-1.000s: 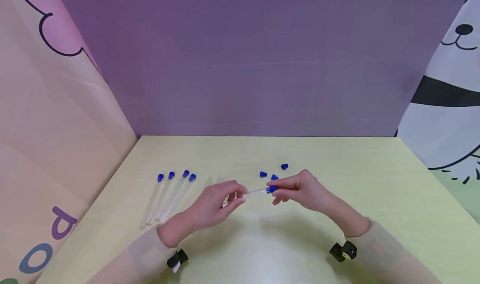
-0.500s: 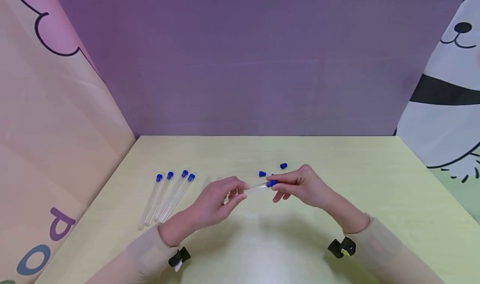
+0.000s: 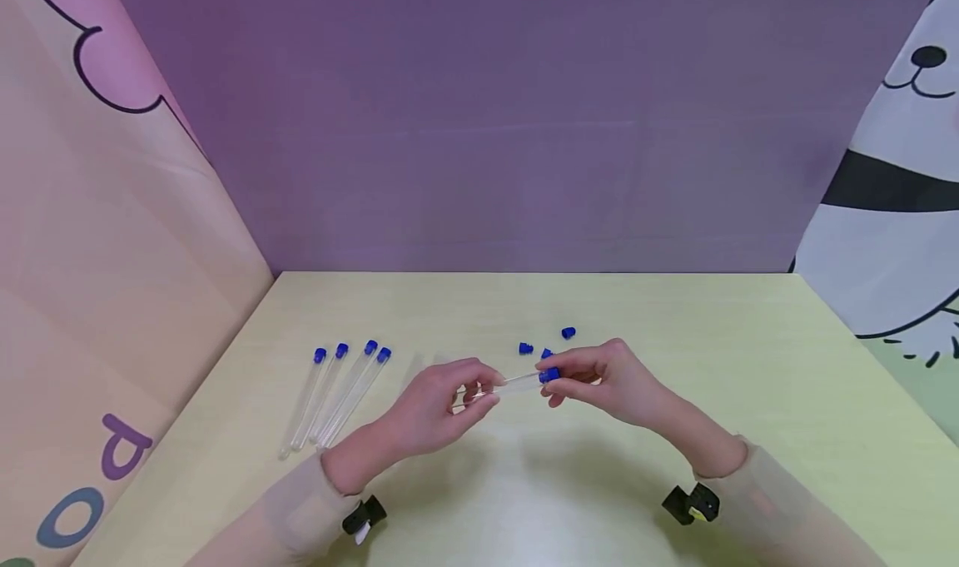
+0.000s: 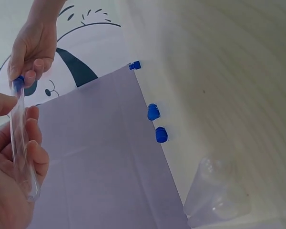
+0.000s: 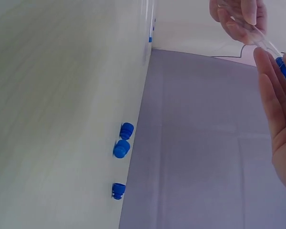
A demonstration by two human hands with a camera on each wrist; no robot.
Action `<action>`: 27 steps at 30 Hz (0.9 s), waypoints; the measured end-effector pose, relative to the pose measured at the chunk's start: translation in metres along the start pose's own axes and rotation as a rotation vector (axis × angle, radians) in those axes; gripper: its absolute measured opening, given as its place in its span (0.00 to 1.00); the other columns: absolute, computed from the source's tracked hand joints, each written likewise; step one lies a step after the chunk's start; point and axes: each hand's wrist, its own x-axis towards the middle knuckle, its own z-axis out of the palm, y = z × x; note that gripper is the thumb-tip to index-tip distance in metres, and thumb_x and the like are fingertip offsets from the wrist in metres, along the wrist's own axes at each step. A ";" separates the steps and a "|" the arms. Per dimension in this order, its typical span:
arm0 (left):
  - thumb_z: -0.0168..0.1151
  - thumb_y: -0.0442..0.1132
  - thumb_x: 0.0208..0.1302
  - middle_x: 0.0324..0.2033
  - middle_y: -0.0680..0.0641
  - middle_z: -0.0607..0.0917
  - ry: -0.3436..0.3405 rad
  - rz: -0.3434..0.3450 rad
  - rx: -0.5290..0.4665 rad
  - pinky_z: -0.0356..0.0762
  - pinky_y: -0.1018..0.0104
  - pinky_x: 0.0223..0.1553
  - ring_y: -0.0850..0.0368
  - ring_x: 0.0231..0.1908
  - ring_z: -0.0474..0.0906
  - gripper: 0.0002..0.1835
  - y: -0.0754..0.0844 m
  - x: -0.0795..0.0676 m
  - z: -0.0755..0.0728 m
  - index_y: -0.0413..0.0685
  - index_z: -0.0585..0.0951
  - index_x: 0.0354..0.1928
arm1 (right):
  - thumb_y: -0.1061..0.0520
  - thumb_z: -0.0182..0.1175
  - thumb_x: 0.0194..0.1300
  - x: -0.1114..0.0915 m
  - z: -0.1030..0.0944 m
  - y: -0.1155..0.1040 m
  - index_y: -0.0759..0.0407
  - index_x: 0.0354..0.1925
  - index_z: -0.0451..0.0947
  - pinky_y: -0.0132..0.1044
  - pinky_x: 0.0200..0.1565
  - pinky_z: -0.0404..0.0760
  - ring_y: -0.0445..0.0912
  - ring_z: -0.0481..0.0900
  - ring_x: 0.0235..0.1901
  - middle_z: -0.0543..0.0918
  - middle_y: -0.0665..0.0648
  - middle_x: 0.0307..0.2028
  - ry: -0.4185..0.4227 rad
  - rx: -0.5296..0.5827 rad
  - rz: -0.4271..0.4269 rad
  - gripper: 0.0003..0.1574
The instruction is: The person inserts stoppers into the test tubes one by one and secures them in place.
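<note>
My left hand [image 3: 442,405] holds a clear test tube [image 3: 520,384] between thumb and fingers, tilted slightly up to the right. At the tube's right end is a blue cap [image 3: 549,375], which my right hand [image 3: 614,384] pinches between thumb and forefinger. In the left wrist view the rounded closed end of the test tube [image 4: 20,148] lies along the left palm. The right wrist view has the cap [image 5: 283,68] at the tube's mouth, partly covered by the right fingers; how deep it sits I cannot tell.
Several tubes with blue caps [image 3: 360,392] lie side by side at the left of the table [image 3: 674,317]. Loose blue caps [image 3: 526,348] lie beyond the right hand. Clear uncapped tubes [image 4: 219,191] lie behind the left hand. A purple backdrop [image 3: 464,134] stands at the table's back edge.
Both hands stay together around the tube and cap. The right hand rose slightly with the cap, then came back down. More of the blue cap shows between the right fingers now.
</note>
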 end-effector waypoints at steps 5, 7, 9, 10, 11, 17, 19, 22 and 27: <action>0.65 0.34 0.63 0.28 0.58 0.78 -0.012 -0.057 0.023 0.69 0.73 0.22 0.66 0.25 0.68 0.07 0.000 -0.001 0.001 0.47 0.82 0.42 | 0.66 0.67 0.60 -0.004 -0.001 0.004 0.70 0.48 0.81 0.37 0.37 0.83 0.41 0.85 0.29 0.87 0.54 0.31 0.008 -0.055 0.034 0.16; 0.66 0.34 0.63 0.28 0.59 0.78 -0.017 -0.087 0.027 0.69 0.73 0.23 0.66 0.25 0.68 0.07 -0.001 -0.003 0.000 0.48 0.82 0.42 | 0.66 0.66 0.60 -0.006 -0.003 0.006 0.69 0.48 0.81 0.37 0.38 0.83 0.40 0.84 0.29 0.86 0.53 0.31 0.012 -0.076 0.050 0.16; 0.65 0.33 0.63 0.28 0.59 0.78 -0.015 -0.110 0.033 0.69 0.72 0.23 0.67 0.25 0.68 0.07 -0.002 -0.006 -0.001 0.48 0.82 0.42 | 0.66 0.66 0.60 -0.007 -0.005 0.008 0.68 0.48 0.81 0.38 0.38 0.83 0.40 0.84 0.29 0.86 0.51 0.31 0.022 -0.092 0.049 0.16; 0.66 0.33 0.62 0.29 0.59 0.78 -0.012 -0.117 0.036 0.69 0.72 0.23 0.67 0.25 0.69 0.07 -0.003 -0.007 -0.002 0.48 0.82 0.43 | 0.67 0.66 0.60 -0.008 -0.006 0.008 0.67 0.48 0.81 0.38 0.37 0.83 0.40 0.84 0.29 0.87 0.51 0.32 0.025 -0.096 0.047 0.16; 0.65 0.33 0.63 0.29 0.59 0.78 -0.010 -0.123 0.039 0.69 0.72 0.23 0.67 0.26 0.69 0.08 -0.004 -0.009 -0.002 0.48 0.82 0.43 | 0.67 0.66 0.60 -0.009 -0.008 0.009 0.67 0.48 0.81 0.38 0.37 0.83 0.40 0.84 0.29 0.86 0.50 0.32 0.027 -0.097 0.040 0.16; 0.64 0.33 0.63 0.28 0.59 0.78 0.003 -0.144 0.064 0.68 0.72 0.22 0.67 0.26 0.70 0.09 -0.008 -0.017 -0.007 0.45 0.82 0.45 | 0.68 0.66 0.60 -0.015 -0.012 0.012 0.66 0.48 0.81 0.37 0.36 0.83 0.40 0.84 0.30 0.86 0.46 0.33 0.011 -0.117 0.040 0.16; 0.64 0.33 0.63 0.28 0.60 0.78 0.002 -0.148 0.086 0.68 0.72 0.22 0.67 0.26 0.70 0.09 -0.008 -0.020 -0.010 0.46 0.82 0.46 | 0.68 0.66 0.60 -0.017 -0.013 0.015 0.65 0.48 0.82 0.36 0.37 0.82 0.40 0.84 0.30 0.85 0.45 0.33 0.006 -0.137 0.051 0.16; 0.64 0.34 0.64 0.28 0.61 0.78 -0.007 -0.155 0.123 0.69 0.72 0.23 0.67 0.27 0.71 0.09 -0.011 -0.024 -0.015 0.47 0.82 0.46 | 0.65 0.67 0.61 -0.020 -0.016 0.020 0.63 0.48 0.82 0.35 0.37 0.82 0.41 0.84 0.30 0.86 0.46 0.33 0.002 -0.182 0.058 0.15; 0.64 0.35 0.64 0.27 0.61 0.80 -0.019 -0.187 0.144 0.71 0.72 0.23 0.68 0.26 0.73 0.08 -0.015 -0.030 -0.024 0.48 0.82 0.45 | 0.62 0.67 0.61 -0.025 -0.022 0.026 0.62 0.47 0.83 0.34 0.37 0.82 0.44 0.84 0.29 0.86 0.51 0.32 0.003 -0.226 0.046 0.14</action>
